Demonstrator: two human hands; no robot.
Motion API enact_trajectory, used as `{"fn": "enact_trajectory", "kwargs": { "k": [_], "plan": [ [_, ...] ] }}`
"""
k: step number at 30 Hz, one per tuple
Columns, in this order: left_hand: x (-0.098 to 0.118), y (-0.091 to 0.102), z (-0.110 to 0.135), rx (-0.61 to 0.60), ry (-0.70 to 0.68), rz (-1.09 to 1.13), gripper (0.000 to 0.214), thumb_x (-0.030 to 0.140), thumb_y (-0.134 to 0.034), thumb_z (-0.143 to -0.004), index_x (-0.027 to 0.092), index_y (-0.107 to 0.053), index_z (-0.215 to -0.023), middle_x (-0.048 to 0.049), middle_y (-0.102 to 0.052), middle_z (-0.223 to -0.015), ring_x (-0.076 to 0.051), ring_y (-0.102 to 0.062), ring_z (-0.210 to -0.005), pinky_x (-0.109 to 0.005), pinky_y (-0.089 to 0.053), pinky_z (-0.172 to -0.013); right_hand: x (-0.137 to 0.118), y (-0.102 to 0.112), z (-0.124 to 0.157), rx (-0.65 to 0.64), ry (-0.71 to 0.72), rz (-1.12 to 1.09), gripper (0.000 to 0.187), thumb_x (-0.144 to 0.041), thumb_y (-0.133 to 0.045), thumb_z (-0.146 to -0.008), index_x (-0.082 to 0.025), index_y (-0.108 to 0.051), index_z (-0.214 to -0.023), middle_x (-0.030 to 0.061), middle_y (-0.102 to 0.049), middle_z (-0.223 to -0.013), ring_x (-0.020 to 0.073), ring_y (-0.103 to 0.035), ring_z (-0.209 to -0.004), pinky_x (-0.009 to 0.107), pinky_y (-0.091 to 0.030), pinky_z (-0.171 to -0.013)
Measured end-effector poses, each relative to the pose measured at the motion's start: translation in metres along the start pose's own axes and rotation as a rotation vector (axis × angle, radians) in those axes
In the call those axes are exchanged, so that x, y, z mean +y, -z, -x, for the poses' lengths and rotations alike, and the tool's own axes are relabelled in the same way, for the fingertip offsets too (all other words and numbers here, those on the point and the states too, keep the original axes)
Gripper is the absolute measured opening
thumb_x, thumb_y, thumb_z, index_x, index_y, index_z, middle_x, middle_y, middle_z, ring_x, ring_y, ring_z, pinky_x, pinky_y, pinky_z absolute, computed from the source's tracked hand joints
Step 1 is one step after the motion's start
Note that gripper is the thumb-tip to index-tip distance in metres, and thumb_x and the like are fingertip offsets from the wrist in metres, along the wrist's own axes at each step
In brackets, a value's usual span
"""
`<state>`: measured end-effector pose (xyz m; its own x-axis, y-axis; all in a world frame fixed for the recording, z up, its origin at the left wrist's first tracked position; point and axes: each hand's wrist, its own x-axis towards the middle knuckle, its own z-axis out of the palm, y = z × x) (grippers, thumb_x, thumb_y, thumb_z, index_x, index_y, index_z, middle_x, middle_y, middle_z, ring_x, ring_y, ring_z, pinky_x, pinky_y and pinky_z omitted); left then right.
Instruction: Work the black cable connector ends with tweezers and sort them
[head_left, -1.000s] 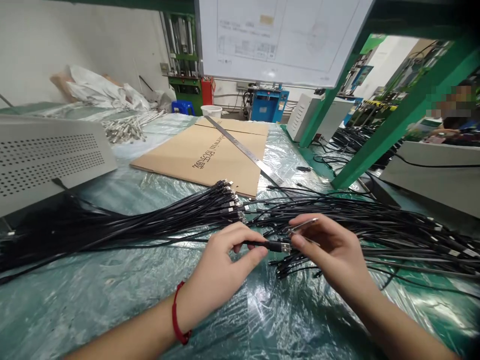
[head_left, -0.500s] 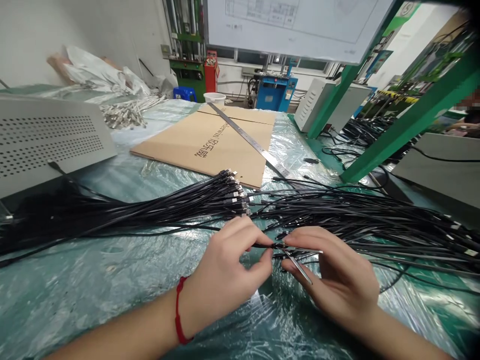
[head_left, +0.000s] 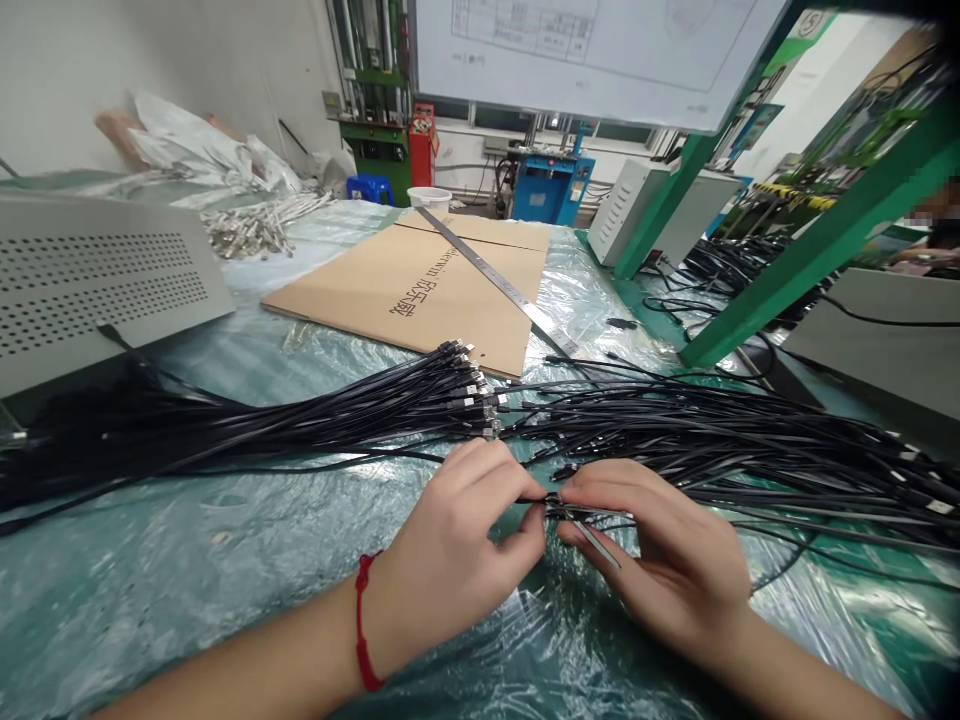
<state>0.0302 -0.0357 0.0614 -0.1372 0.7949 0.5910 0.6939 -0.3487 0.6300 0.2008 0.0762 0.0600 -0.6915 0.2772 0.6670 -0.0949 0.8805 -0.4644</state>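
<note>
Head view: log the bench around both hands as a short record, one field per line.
Left hand: pinching a black cable near its end
Right hand: holding a two-armed metal tool, its arms spread, at the cable's end
Contact point: partly hidden by fingers
Left bundle: black cables, metal plugs toward the middle
Right bundle: black cables, loosely spread
Beyond bundles: cardboard sheet with a metal ruler lying diagonally across it
Left wrist: red bracelet

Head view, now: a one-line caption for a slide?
Left hand pinches a black cable while the right hand holds a metal tool close by it, cable bundles behind.
</note>
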Motion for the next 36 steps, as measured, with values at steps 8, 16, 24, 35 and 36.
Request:
{"fn": "enact_trajectory", "kwargs": {
  "k": [8, 16, 24, 35, 36],
  "plan": [
    [-0.001, 0.001, 0.001, -0.002, -0.021, -0.011, 0.012, 0.004, -0.062, -0.087, 0.014, -0.066, -0.090, -0.0011, -0.060, -0.081, -0.015, -0.054, -0.080, -0.031, -0.043, -0.076, 0.005, -0.003, 0.001, 0.037, -0.032, -0.080, 0.032, -0.006, -0.073, -0.083, -0.019, -0.067, -0.111, 0.0048, -0.070, -0.099, 0.0153, -0.067, -0.093, 0.028, -0.057, -0.082],
    [-0.003, 0.003, 0.000, 0.004, -0.020, -0.021, 0.010, 0.008, -0.063, -0.090, 0.016, -0.065, -0.095, -0.0005, -0.060, -0.085, -0.014, -0.055, -0.082, -0.031, -0.043, -0.077, 0.007, -0.004, 0.004, 0.061, -0.242, -0.001, 0.025, -0.020, -0.072, -0.088, -0.026, -0.065, -0.111, -0.0001, -0.072, -0.097, 0.0114, -0.069, -0.085, 0.021, -0.055, -0.077],
    [-0.011, 0.006, 0.003, -0.068, -0.160, -0.272, 0.019, 0.018, -0.057, -0.100, 0.022, -0.064, -0.116, -0.0004, -0.060, -0.085, -0.016, -0.052, -0.076, -0.032, -0.040, -0.070, 0.006, -0.008, -0.010, 0.009, -0.600, -0.378, 0.013, -0.032, -0.066, -0.094, -0.025, -0.064, -0.104, -0.0037, -0.067, -0.070, 0.0086, -0.065, -0.062, 0.015, -0.050, -0.055],
    [-0.011, 0.007, 0.004, -0.042, -0.191, -0.341, 0.012, 0.021, -0.056, -0.101, 0.019, -0.068, -0.102, 0.0013, -0.053, -0.074, -0.015, -0.048, -0.066, -0.031, -0.034, -0.062, 0.007, -0.002, 0.002, 0.046, 0.031, -0.016, 0.040, -0.004, -0.072, -0.080, -0.019, -0.063, -0.116, 0.0059, -0.068, -0.097, 0.0179, -0.065, -0.090, 0.032, -0.056, -0.078],
    [-0.011, 0.007, 0.004, -0.044, -0.189, -0.346, 0.012, 0.021, -0.055, -0.101, 0.019, -0.068, -0.101, 0.0013, -0.053, -0.073, -0.015, -0.047, -0.065, -0.031, -0.034, -0.062, 0.006, -0.001, 0.001, 0.035, 0.035, -0.013, 0.041, -0.004, -0.072, -0.080, -0.019, -0.063, -0.116, 0.0061, -0.068, -0.097, 0.0181, -0.066, -0.090, 0.032, -0.056, -0.077]
  ]
}}
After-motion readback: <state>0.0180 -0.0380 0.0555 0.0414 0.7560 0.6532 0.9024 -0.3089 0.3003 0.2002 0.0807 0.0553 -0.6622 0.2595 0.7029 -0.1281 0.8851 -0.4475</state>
